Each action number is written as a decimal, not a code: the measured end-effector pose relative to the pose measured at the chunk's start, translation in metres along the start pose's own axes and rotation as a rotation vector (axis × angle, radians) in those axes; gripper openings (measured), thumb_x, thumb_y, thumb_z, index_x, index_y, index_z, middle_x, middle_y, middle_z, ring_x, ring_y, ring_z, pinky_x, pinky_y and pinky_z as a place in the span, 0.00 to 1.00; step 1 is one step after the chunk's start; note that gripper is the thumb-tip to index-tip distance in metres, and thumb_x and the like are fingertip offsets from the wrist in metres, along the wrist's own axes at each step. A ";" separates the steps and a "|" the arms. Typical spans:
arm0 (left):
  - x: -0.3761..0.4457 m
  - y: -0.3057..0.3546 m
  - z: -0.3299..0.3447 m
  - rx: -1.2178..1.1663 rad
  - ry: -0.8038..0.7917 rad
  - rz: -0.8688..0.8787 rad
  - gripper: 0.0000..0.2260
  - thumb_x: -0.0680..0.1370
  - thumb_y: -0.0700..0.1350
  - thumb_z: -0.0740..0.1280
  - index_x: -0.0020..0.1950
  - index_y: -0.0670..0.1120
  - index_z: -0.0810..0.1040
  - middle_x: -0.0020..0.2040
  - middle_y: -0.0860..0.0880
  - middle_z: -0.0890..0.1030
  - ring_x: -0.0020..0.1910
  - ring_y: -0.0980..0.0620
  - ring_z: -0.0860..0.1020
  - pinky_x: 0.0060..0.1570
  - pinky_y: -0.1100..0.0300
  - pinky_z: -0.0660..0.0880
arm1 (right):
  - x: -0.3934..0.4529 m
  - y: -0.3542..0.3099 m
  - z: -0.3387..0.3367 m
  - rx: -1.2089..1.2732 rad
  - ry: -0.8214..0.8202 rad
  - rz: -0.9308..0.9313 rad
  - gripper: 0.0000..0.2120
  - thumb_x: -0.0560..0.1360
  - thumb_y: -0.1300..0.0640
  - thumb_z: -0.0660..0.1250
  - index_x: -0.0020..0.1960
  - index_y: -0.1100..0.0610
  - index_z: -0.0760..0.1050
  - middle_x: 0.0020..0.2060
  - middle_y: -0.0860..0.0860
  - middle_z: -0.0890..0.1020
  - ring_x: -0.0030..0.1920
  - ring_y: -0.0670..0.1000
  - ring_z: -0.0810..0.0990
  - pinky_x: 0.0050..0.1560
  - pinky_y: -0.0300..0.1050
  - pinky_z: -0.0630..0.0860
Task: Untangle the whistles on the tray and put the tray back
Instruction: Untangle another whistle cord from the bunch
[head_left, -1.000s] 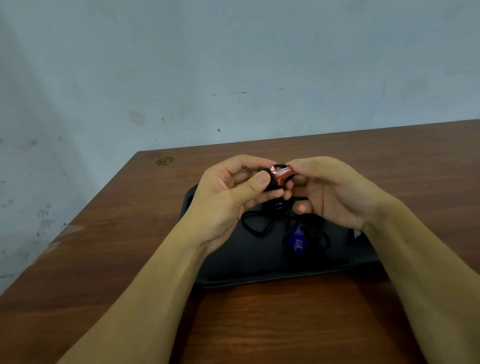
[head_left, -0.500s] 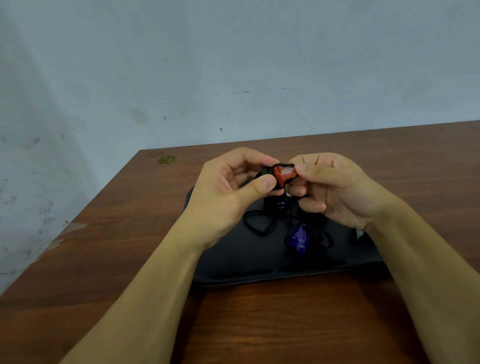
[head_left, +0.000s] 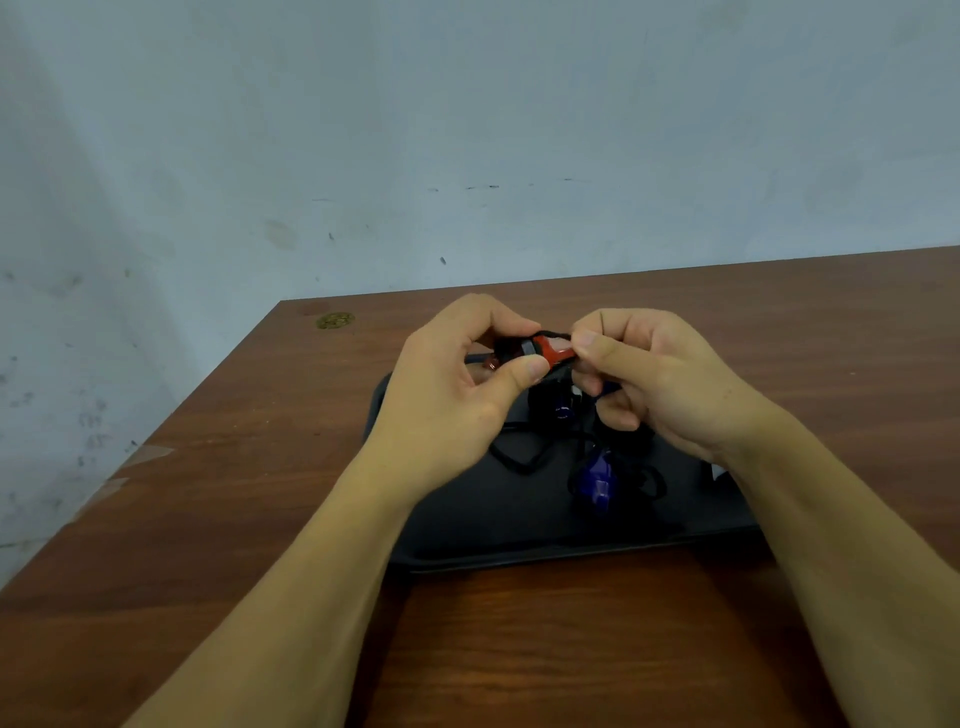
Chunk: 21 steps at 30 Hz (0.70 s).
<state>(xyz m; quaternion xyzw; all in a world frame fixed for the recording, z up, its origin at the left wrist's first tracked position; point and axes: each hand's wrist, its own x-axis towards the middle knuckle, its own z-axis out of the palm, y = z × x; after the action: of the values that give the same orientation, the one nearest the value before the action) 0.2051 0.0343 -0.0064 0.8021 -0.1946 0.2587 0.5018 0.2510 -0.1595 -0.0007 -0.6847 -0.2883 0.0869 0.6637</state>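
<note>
Both hands, left hand (head_left: 457, 384) and right hand (head_left: 660, 384), pinch the red whistle (head_left: 540, 351) above the tray (head_left: 467, 519), cords (head_left: 524, 457) knotted, blue whistle (head_left: 597, 475) waiting, so untangling looks barely underway.

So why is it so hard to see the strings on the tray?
Head view: dim, even light, and the thin black cords lie on a matte black plastic tray, dark on dark. The glossy red whistle and shiny blue whistle stand out. The picture is a little soft throughout.
</note>
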 end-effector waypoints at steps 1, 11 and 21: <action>0.000 -0.002 -0.001 0.021 0.015 0.002 0.10 0.75 0.39 0.74 0.51 0.52 0.80 0.48 0.54 0.82 0.51 0.52 0.81 0.50 0.49 0.81 | 0.000 -0.001 0.003 -0.067 0.034 -0.019 0.13 0.82 0.56 0.64 0.40 0.52 0.79 0.30 0.50 0.73 0.27 0.48 0.67 0.25 0.37 0.66; 0.000 -0.011 0.012 -0.310 0.165 -0.134 0.04 0.77 0.36 0.72 0.50 0.40 0.79 0.47 0.44 0.86 0.45 0.46 0.86 0.52 0.42 0.82 | 0.002 0.006 0.025 -0.531 0.311 -0.314 0.03 0.80 0.54 0.67 0.47 0.49 0.77 0.35 0.41 0.80 0.34 0.43 0.76 0.35 0.33 0.71; 0.000 -0.008 0.012 -0.378 0.167 -0.125 0.06 0.78 0.35 0.70 0.53 0.43 0.82 0.45 0.48 0.85 0.47 0.46 0.84 0.52 0.46 0.82 | 0.002 0.010 0.029 -0.765 0.368 -0.489 0.02 0.80 0.54 0.65 0.51 0.52 0.77 0.40 0.43 0.78 0.41 0.46 0.77 0.39 0.33 0.70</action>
<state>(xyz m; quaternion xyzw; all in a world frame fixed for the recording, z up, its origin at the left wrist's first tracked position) 0.2124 0.0269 -0.0157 0.6799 -0.1475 0.2516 0.6728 0.2405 -0.1330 -0.0123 -0.7956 -0.3297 -0.3063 0.4056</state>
